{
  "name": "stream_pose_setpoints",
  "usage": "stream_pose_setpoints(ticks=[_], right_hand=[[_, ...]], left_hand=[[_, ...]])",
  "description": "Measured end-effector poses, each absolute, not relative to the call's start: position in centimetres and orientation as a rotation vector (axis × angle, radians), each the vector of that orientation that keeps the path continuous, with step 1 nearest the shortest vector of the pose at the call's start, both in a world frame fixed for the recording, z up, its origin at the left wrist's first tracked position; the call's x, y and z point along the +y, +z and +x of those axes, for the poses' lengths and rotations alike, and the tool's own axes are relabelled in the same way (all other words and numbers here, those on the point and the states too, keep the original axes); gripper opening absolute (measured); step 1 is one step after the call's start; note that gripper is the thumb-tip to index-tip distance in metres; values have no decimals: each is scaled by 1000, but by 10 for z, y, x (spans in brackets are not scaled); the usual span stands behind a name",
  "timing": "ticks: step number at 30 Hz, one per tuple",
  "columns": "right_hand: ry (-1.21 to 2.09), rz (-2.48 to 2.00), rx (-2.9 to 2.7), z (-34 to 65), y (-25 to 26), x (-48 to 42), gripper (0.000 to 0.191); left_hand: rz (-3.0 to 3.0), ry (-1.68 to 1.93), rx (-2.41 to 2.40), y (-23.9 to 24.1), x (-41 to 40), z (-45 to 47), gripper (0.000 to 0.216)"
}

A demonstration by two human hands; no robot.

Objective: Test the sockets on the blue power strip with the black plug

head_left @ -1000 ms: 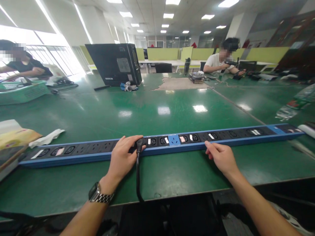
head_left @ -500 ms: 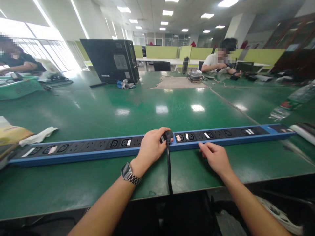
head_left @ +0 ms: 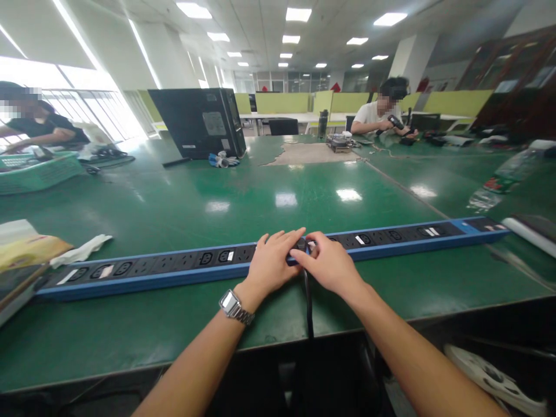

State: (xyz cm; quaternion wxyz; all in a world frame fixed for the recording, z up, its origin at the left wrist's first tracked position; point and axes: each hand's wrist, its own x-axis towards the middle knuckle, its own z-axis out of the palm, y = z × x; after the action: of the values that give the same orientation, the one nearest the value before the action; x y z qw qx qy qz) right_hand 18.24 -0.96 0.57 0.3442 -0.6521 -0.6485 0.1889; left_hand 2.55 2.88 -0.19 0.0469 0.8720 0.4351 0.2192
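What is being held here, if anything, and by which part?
The black plug, seemingly by its body, between the left hand and the right hand; the exact grip is partly hidden.

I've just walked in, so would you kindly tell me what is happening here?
The person's left hand and right hand meet around a partly hidden black plug at a long blue power strip. The plug's cord runs to the near edge of the green table. I cannot tell whether the plug is seated.
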Motion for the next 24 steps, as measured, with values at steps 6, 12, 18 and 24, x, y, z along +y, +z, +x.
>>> stream_pose_setpoints(ticks=[6,12,18,24], right_hand=[[378,-1694,-1654,191,54,-14,25],[387,-1878,-1640,291,54,-30,33],[518,-1874,-1695,301,29,-33,38],[481,-1949,-1814,283,43,-24,32]], left_hand=[[2723,489,1512,0,36,25,58],[2718,471,1489,-1,35,22,64],[2703,452,1457,1,29,17,63],[2695,446,1422,1,28,7,66]])
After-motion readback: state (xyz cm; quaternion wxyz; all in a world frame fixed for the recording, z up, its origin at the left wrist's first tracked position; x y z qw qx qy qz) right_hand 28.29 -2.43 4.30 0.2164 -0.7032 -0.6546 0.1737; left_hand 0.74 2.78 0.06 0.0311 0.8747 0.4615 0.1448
